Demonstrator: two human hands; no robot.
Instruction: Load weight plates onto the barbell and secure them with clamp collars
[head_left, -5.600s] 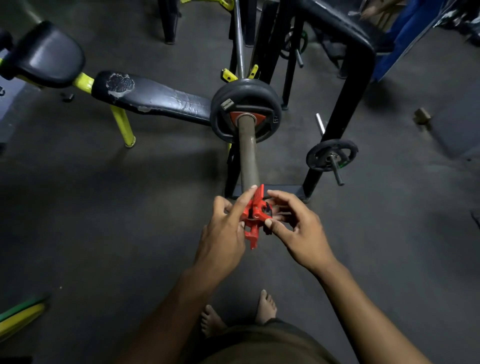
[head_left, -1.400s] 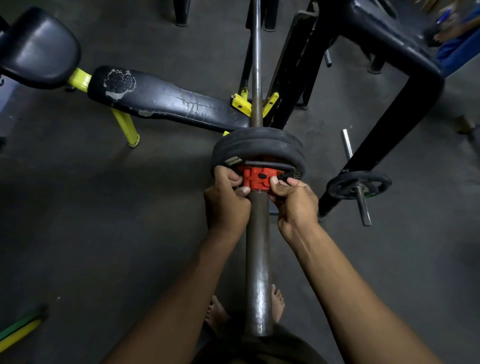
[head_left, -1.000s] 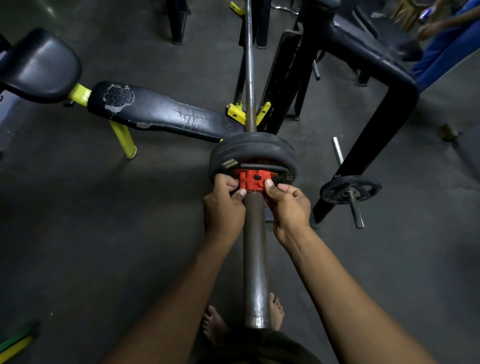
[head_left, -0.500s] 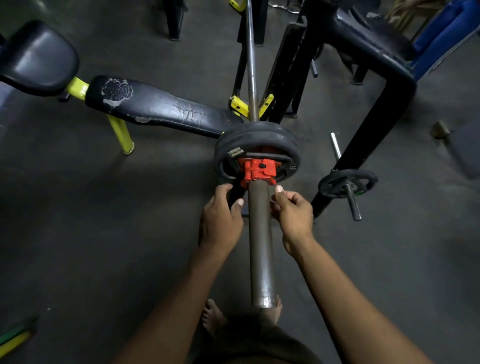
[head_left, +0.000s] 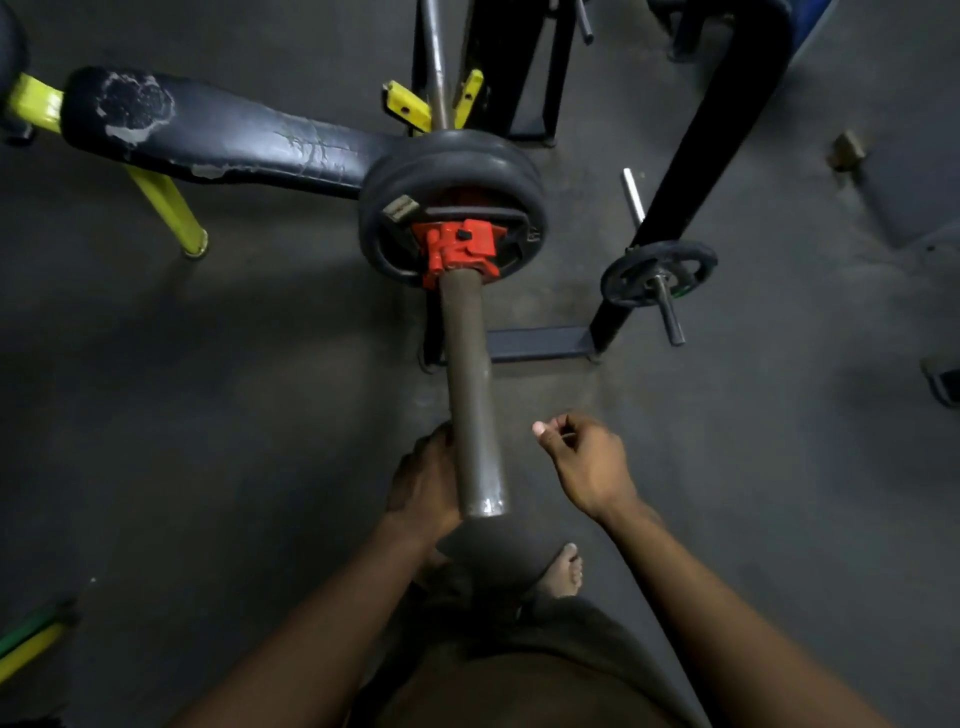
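Note:
The barbell sleeve (head_left: 467, 374) runs from the rack towards me, and its end hangs over my feet. Black weight plates (head_left: 519, 171) sit on it at the far end. A red clamp collar (head_left: 462, 247) is on the sleeve, right against the outer plate. My left hand (head_left: 423, 483) hangs just left of the sleeve's near end, its fingers partly hidden behind the bar, and holds nothing that I can see. My right hand (head_left: 587, 462) hovers right of the sleeve, loosely curled and empty. Both hands are well back from the collar.
A worn black bench (head_left: 223, 135) on yellow legs lies to the left. Yellow rack hooks (head_left: 405, 106) carry the bar. A black frame (head_left: 711, 130) slants down at the right, with a small plate (head_left: 657, 270) on its peg. My bare foot (head_left: 563, 571) is below the bar end.
Both hands have let go of the red collar and drawn back along the sleeve towards me. The collar stays against the plates.

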